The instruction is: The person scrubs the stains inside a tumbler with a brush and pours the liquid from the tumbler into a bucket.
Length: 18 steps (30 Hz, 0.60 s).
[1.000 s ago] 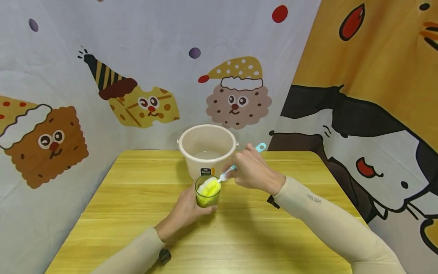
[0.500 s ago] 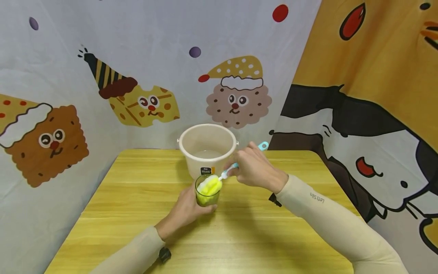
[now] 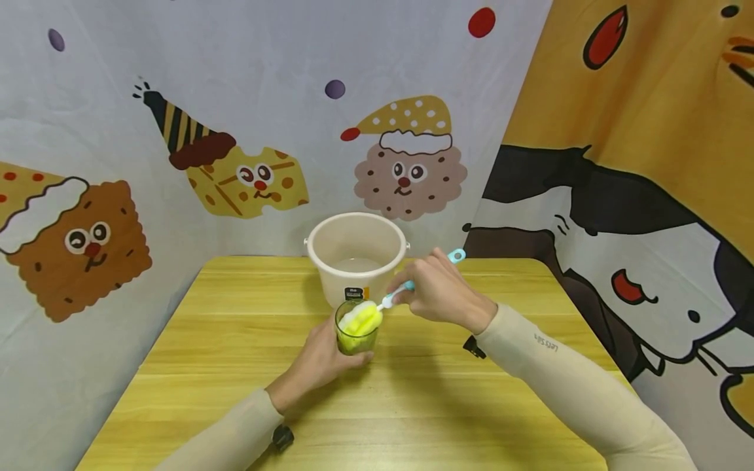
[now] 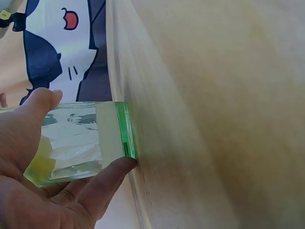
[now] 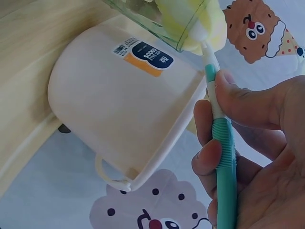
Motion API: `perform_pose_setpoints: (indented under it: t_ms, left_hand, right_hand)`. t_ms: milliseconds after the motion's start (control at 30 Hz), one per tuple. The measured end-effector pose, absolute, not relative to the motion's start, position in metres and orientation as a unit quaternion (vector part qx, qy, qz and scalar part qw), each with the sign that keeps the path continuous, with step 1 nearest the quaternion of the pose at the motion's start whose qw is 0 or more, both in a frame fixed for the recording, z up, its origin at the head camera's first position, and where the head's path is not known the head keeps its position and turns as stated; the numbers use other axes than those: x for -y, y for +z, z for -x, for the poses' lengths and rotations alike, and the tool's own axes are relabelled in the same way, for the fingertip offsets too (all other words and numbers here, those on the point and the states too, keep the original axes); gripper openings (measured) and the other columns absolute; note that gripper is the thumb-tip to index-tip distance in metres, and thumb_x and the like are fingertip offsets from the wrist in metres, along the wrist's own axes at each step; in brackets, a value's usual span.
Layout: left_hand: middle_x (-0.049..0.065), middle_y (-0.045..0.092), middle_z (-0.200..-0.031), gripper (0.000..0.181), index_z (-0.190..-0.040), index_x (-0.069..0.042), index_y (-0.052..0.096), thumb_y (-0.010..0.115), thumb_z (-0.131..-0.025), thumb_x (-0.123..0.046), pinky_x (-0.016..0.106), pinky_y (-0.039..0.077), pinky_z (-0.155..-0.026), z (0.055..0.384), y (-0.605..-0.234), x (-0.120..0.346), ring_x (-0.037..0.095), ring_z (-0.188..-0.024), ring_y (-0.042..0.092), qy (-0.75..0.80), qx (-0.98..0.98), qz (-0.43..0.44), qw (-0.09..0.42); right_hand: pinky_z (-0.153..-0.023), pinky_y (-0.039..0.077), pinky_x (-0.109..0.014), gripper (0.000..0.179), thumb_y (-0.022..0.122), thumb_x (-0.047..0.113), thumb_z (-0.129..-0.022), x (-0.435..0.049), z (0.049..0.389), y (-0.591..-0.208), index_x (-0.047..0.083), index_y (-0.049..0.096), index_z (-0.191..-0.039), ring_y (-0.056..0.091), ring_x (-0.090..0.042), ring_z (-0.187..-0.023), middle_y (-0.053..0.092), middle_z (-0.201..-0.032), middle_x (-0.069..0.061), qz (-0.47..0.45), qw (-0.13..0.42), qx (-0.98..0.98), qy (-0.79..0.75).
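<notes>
My left hand (image 3: 326, 353) grips a clear greenish drinking glass (image 4: 78, 143), fingers and thumb round its sides, its base close over the table. In my right hand (image 3: 438, 291) is a cup brush with a teal and white handle (image 5: 224, 148), pinched between thumb and fingers. The brush's yellow and white sponge head (image 3: 362, 319) sits in the mouth of the glass, partly above the rim. The right wrist view shows the sponge pressed inside the glass wall near the rim. The handle slants up to the right, its looped end past my knuckles.
Right behind the glass stands a cream bucket (image 3: 332, 278) with a black and orange label and a side handle. All this is on a wood-grain table (image 3: 235, 327). A cartoon-printed curtain (image 3: 265, 65) hangs behind the table and along its sides.
The brush and my right hand have shifted slightly to the right, the sponge rising a little in the glass. My left hand and the glass stay nearly still.
</notes>
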State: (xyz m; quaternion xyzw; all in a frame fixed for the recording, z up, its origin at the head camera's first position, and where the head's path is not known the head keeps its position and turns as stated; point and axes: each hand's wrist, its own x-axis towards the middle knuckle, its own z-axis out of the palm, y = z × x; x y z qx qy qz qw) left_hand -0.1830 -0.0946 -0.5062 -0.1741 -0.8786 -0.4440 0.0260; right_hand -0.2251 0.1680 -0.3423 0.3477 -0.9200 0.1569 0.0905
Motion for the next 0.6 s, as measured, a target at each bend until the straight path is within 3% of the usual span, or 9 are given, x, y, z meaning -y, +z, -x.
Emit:
perform_pose_setpoints:
  t_ms: [600]
  left_hand:
    - [0.006, 0.076, -0.156, 0.105, -0.171, -0.026, 0.049, 0.108, -0.085, -0.035, 0.056, 0.060, -0.123, 0.1840, -0.5020, 0.0947, 0.029, -0.144, 0.073, -0.447, 0.878, 0.171, 0.014]
  right_hand:
    - [-0.080, 0.030, -0.036, 0.014, 0.102, 0.023, -0.091, -0.1754, 0.2199, -0.3510, 0.030, 0.095, -0.100, 0.044, -0.007, -0.063, 0.089, -0.094, 0.015, -0.324, 0.100, 0.925, 0.171]
